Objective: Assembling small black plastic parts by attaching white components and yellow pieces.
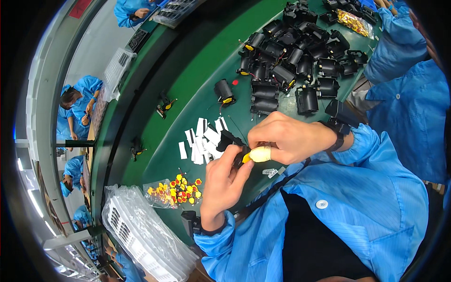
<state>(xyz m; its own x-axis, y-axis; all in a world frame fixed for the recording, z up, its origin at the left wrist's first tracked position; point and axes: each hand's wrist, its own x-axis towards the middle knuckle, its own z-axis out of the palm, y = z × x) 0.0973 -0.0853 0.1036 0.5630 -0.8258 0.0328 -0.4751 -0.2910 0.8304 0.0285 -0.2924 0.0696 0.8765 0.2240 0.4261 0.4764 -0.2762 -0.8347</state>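
Both hands meet over the green work surface. My left hand [221, 181] grips a black plastic housing [229, 139] with its fingers and thumb. My right hand [284, 136] closes on the same part from the other side, its thumb wrapped in a pale yellow cover [260, 153]. Between the two thumbs a small yellow piece [246, 158] shows at the housing's end; fingers hide much of the part. White rectangular strips [203, 144] lie scattered just beyond my left hand. Nearer its wrist, small yellow-and-red pieces [184, 189] spill from a clear bag [162, 195].
Black housings [300, 56] are heaped at the far right, with one [224, 91] standing apart. Another bag of yellow pieces [354, 22] lies beyond them. Plastic-wrapped white trays [141, 235] sit at the lower left. A co-worker's blue sleeve [394, 44] is close on the right.
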